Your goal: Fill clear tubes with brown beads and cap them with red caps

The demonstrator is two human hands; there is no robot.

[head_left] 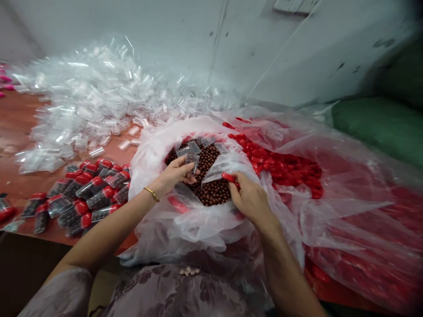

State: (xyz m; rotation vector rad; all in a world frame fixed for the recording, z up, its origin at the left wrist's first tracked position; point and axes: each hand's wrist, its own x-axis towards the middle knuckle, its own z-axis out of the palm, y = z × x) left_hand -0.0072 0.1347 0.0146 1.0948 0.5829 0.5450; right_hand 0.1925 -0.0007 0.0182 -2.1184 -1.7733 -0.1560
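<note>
Over an open white plastic bag (148, 152) of dark brown balls (216, 192), my left hand (181, 171) pinches a small clear plastic container (192, 162). Brown balls show in or behind its clear wall; I cannot tell which. On the bag's right side, my right hand (246, 193) is closed on a red cap (228, 177). The cap and the container are apart. More clear containers (194, 147) lie on the balls near the bag's back rim. A red piece (177, 204) shows through the plastic at the front.
Left of the bag, several filled containers with red caps (94, 187) lie piled on the reddish table (20, 119). A large heap of clear containers (89, 97) stretches along the wall (185, 35). At the right, a clear bag holds red caps (280, 165). Something green (376, 127) stands beyond.
</note>
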